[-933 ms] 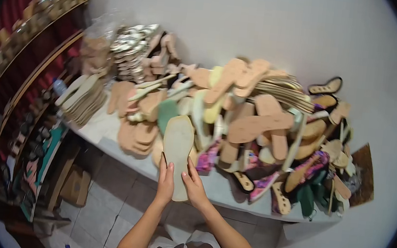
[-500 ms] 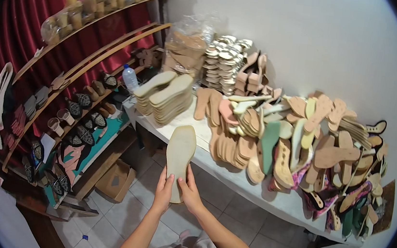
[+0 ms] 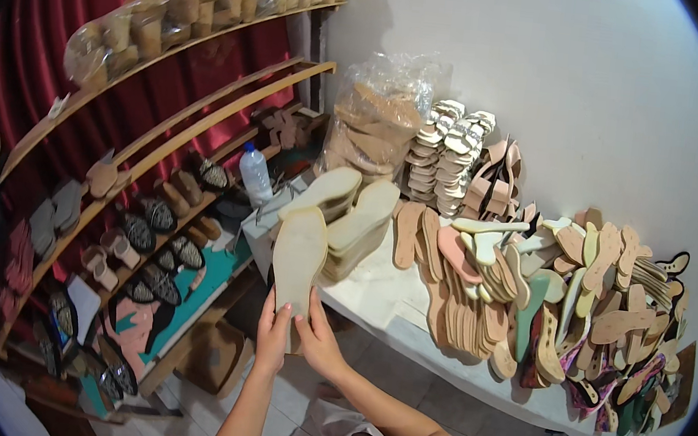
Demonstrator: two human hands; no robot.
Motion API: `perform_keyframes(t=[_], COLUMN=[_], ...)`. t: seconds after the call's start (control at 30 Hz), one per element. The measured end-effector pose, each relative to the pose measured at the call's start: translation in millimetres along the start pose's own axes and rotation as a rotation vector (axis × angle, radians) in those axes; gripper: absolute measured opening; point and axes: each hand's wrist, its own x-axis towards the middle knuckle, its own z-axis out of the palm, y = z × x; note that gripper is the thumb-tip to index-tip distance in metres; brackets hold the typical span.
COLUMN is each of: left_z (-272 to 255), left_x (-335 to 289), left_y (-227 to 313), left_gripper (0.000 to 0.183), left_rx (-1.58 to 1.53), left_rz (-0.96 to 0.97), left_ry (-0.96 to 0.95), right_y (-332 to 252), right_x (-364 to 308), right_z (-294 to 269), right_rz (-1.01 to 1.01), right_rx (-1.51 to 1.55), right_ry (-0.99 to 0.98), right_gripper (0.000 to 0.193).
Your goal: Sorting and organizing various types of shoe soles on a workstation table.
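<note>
A pale cream shoe insole (image 3: 301, 247) is held upright in front of me, its wide end at the top. My left hand (image 3: 272, 333) grips its lower left edge, and my right hand (image 3: 318, 338) grips the lower right edge, both thumbs lying on the near face. The fingers behind it are mostly hidden. Beyond the held insole, two stacks of similar insoles, a left stack (image 3: 322, 191) and a right stack (image 3: 365, 224), stand on the white table (image 3: 384, 288); the held one partly covers them.
Loose insoles and soles (image 3: 477, 291) crowd the table's right side. A plastic bag of soles (image 3: 373, 127), silvery-white stacked pieces (image 3: 449, 156) and a water bottle (image 3: 255, 176) stand farther back. Shoe racks (image 3: 151, 155) line the left; a cardboard box (image 3: 212, 361) is on the floor below.
My view has shifted left and closer to the table, so the stacks look nearer. The insole, still in both hands, now overlaps the left stack in view.
</note>
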Motion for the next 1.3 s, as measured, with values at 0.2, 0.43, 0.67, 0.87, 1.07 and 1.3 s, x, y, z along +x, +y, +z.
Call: perform_keyframes(t=[0.2,0.43,0.67,0.87,1.07,1.3], left_z=[-17,-32,-33,-20,-25,-23], left_x=[93,184,287,323,348,357], left_y=[23,23,18,3,-31,-26], left_gripper=[0.045,0.046,0.048,0.049,0.062,0.065], left_rx=[0.003,0.095,0.272,0.387,0.759,0.533], left_rz=[-0.046,-0.074,-0.143,-0.187,-0.164,-0.277], left_ry=[-0.097,-0.212,-0.515,-0.675,-0.766,-0.787], right_y=[-1,24,33,45,58,64], right_x=[84,158,237,265,277,279], right_z=[21,39,51,38,28,18], right_rz=[-0.029,-0.04,0.057,0.221,0.274,0.253], right_rx=[0.031,-0.041,-0.139,-0.301,-0.32,-0.446], right_ry=[0.119,0.334,0.648,0.797,0.815,0.789], right_gripper=[0.059,0.055,0.053,0.054,0.054,0.055])
